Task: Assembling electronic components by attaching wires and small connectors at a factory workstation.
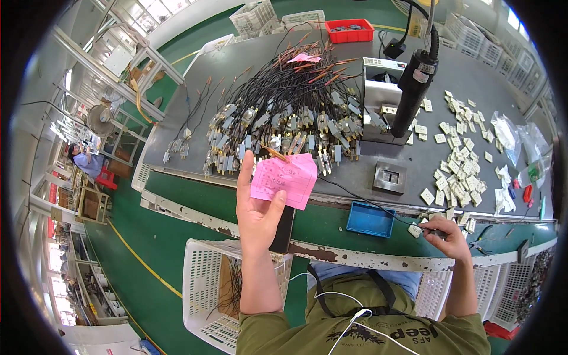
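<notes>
My left hand (258, 216) is raised over the near bench edge, its thumb pressing a pink paper slip (296, 177) with handwriting against the fingers. A copper-coloured wire end (273, 154) sticks out at the slip's top. From beside the slip a thin black cable (361, 198) runs right to my right hand (448, 238), which is closed around its dark end piece (435, 232); the fingers partly hide that piece. Just beyond the slip lies a large heap of black cables (284, 106) with grey and metal connector ends. Another pink slip (303, 58) rests on the heap.
A black power screwdriver (414, 92) hangs before a boxy machine (381, 89). Many white blocks (458, 171) spread at right. Nearby are a metal fixture (389, 178), a blue tray (370, 219), pliers (482, 239), a red bin (349, 31) and a white crate (198, 284).
</notes>
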Demonstrator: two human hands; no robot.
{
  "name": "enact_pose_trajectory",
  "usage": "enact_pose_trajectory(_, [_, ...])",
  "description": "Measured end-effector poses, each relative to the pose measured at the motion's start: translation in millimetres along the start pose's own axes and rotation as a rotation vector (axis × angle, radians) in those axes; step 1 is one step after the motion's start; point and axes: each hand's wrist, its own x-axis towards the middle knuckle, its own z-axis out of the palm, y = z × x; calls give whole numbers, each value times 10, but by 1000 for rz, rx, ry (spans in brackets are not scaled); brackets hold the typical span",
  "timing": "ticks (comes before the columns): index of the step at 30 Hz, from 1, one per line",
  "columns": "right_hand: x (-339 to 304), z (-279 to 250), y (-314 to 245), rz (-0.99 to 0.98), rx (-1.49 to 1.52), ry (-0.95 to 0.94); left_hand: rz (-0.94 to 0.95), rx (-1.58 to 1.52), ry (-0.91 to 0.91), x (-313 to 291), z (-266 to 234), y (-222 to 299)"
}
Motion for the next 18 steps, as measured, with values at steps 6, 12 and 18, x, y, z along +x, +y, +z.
enact_pose_trajectory(6, [0, 0, -5, -2, 3, 4, -3, 8, 12, -5, 13, 14])
enact_pose_trajectory(12, [-12, -6, 5, 4, -2, 7, -16, -7, 6, -10, 17, 13])
enact_pose_trajectory(18, [-7, -11, 6, -19, -8, -14, -17, -8, 3, -14, 14, 21])
